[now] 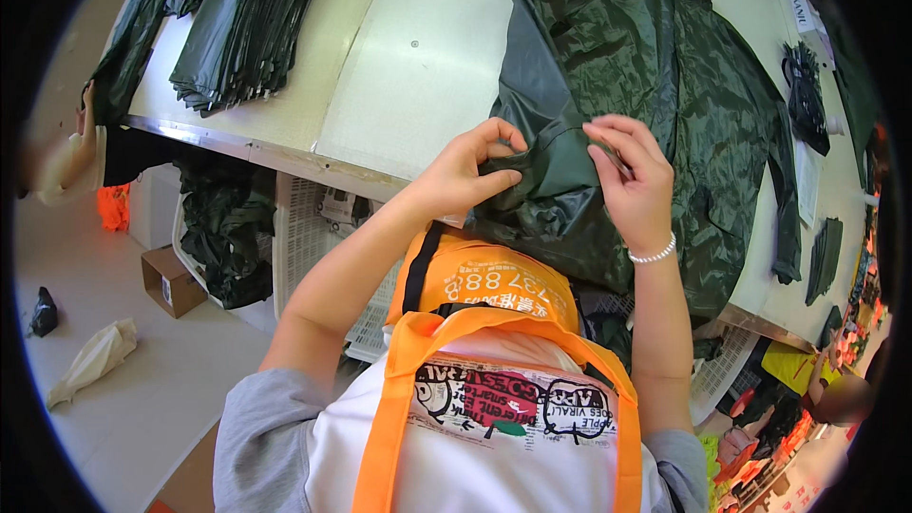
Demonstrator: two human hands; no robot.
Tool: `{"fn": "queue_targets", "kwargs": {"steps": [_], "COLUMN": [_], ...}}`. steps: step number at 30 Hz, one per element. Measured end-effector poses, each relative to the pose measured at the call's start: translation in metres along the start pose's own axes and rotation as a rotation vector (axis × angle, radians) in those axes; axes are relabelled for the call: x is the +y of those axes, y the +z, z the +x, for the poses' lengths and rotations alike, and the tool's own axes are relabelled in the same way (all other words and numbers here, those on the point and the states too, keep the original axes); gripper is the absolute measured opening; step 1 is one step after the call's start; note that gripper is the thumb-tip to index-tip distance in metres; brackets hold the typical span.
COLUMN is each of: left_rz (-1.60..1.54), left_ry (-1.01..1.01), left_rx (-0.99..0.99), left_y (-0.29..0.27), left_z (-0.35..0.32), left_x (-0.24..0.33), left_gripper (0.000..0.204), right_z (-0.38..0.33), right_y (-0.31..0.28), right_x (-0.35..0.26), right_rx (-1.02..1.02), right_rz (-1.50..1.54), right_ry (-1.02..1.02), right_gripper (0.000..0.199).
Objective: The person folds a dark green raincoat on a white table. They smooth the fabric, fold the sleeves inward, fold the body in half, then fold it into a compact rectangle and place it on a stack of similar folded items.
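The dark green garment (655, 85) lies spread over the near part of the white table (427, 47), its lower part hanging off the front edge toward the person, and both hands work at one spot on that near edge. The left hand (465, 176) has thumb and fingers pinched shut on a gathered fold of the cloth; the right hand (635, 185), with a bead bracelet (653, 253) at the wrist, is closed on the cloth just beside it, and a thin dark thing seems to sit between its fingers, though I cannot tell what it is. The 2 hands are near each other but not touching. As a judgement, the work looks to be in its middle: at the table's far left 1 stack (247, 28) of folded dark green pieces lies finished, while this garment is unfolded and loose, so whatever is being done at the fold, and any folding after it, seems not yet done. Much is hard to read: the glossy cloth hides its own seams, the part below the table edge is covered by the orange strap (418, 389) and the person's chest, and more dark cloth in the white crate (304, 237) under the table is in shadow. Another person's hand (87, 128) at the left rim is cut off.
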State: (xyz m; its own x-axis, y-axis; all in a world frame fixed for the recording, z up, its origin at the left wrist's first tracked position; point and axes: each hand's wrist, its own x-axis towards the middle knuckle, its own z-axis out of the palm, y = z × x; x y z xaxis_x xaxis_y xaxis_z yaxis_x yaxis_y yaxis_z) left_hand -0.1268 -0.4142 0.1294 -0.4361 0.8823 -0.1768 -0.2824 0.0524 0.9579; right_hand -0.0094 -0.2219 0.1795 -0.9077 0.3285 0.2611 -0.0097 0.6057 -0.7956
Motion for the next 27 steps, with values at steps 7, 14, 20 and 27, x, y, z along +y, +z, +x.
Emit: {"fn": "queue_targets", "kwargs": {"steps": [7,14,20,27], "left_rz": [0.249,0.422,0.528,0.029], "left_ry": [-0.005,0.129,0.14,0.035], "left_rx": [-0.044,0.123,0.282,0.353], "left_y": [0.009,0.009,0.013,-0.01], "left_z": [0.009,0.013,0.021,0.03], "left_x": [0.033,0.039,0.041,0.043], "left_gripper": [0.04,0.023,0.011,0.018], "right_z": [0.012,0.019,0.037,0.035], "right_y": [0.006,0.004,0.014,0.003], "right_x": [-0.013,-0.002,-0.011,-0.019], "right_rx": [-0.193,-0.177,-0.152,-0.069], "right_rz": [0.061,0.012,-0.054,-0.053], "right_ry": [-0.081,-0.018,-0.137,0.044], "right_gripper": [0.028,0.019,0.023,0.024]}}
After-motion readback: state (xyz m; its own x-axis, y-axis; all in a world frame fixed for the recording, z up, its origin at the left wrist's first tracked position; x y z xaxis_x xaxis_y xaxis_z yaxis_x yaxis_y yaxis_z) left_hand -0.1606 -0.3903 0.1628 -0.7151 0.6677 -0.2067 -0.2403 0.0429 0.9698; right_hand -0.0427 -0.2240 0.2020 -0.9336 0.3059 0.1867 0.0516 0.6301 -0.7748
